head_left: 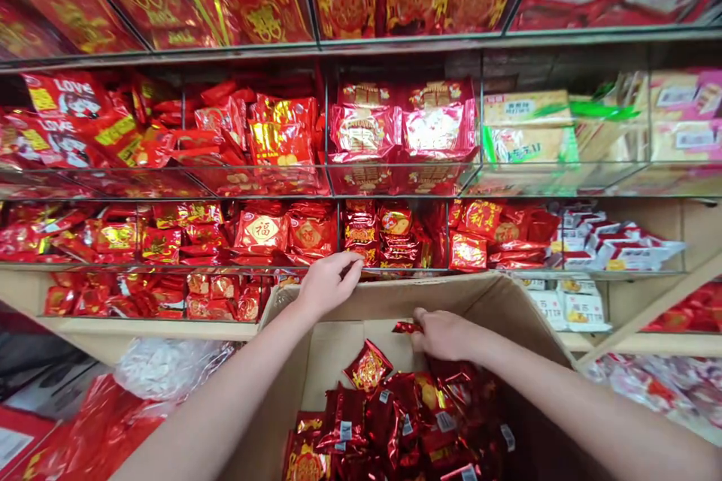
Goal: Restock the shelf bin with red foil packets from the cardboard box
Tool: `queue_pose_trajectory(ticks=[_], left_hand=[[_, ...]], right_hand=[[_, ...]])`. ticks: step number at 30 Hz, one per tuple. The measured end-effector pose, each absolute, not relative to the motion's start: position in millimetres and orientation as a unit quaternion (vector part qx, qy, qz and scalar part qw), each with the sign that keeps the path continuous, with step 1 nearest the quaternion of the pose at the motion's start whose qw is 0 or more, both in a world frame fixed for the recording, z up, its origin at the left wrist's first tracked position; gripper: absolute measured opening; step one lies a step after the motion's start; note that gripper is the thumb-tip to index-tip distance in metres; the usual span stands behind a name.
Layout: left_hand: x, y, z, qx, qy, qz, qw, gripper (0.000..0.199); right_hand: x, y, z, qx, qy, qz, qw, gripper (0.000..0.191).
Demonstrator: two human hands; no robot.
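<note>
My left hand [330, 284] reaches over the far rim of a cardboard box [451, 291]. Its fingers are bent together at the front of a shelf compartment of small red packets [361, 229]; whatever they grip, if anything, is hidden. Inside the box, near its far wall, my right hand [447, 334] is closed on a small red snack packet [404, 327], whose end sticks out to the left of the fingers. Below the hands lies a heap of shiny dark red snack packets [389, 421], some with white barcode labels. One packet [368, 365] rests apart on the bare cardboard.
Shelves with clear dividers hold red and gold packets [262, 229], larger pink-red packs [366, 131], green and cream packs [527, 128] and white-and-red packets [620, 244]. Clear plastic wrap [169, 364] and red bags [95, 428] lie left of the box.
</note>
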State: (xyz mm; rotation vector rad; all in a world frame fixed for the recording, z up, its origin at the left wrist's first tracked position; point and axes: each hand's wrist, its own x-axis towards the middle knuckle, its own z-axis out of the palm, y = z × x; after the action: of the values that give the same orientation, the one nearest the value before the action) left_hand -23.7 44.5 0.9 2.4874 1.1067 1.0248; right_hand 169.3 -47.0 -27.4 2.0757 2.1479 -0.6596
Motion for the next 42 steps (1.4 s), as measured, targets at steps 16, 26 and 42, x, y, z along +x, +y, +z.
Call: queue_pose_trajectory(ticks=[16, 26, 42], left_hand=[[21.8, 19.5, -2.6, 0.7, 0.387, 0.403, 0.446, 0.044], [10.8, 13.3, -10.3, 0.642, 0.388, 0.398, 0.528, 0.042], [0.9, 22.8, 1.0, 0.66, 0.342, 0.379, 0.551, 0.035]], right_hand=[[159.8, -26.2, -5.7, 0.543, 0.558, -0.353, -0.519, 0.035], [152.0, -36.1, -9.0, 0.458, 0.525, -0.485, -0.529, 0.034], [180.3, -37.0, -7.6, 0.451, 0.594, -0.506, -0.434, 0.032]])
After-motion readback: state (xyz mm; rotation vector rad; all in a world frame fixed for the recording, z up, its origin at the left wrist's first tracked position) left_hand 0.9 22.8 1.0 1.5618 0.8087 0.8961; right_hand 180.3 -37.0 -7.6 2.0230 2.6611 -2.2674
